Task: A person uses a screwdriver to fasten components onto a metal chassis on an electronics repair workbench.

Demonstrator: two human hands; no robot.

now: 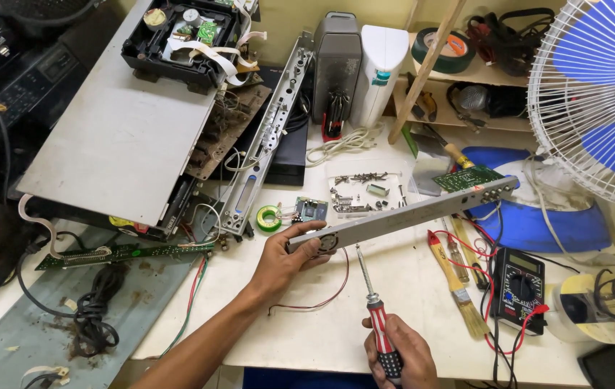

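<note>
Left hand (282,261) closed around the near end of a long grey metal panel strip (408,214), held slanted above the white tabletop (300,328); far end raised toward a green circuit board (469,178). Right hand (401,353) wrapped tight on the red, striped handle of a screwdriver (373,306), shaft upright, tip just below the strip near the gripped end.

Risks, as judged: strip supported at one end only, so likely to twist or sag under driver pressure; tip liable to slip off a small screw and strike the left fingers close by. Thin red wire (322,299) trailing below the strip, open to snagging or tearing loose. Loose screws (354,191) heaped on a clear sheet nearby, easily scattered by a swinging far end.

Materials: strip flat, rigid, matt metal with punched holes; driver shaft slim polished steel, handle ribbed plastic; tabletop smooth, stained laminate; paintbrush (458,281) bristled, wooden-handled; multimeter (520,288) boxy black plastic.
</note>
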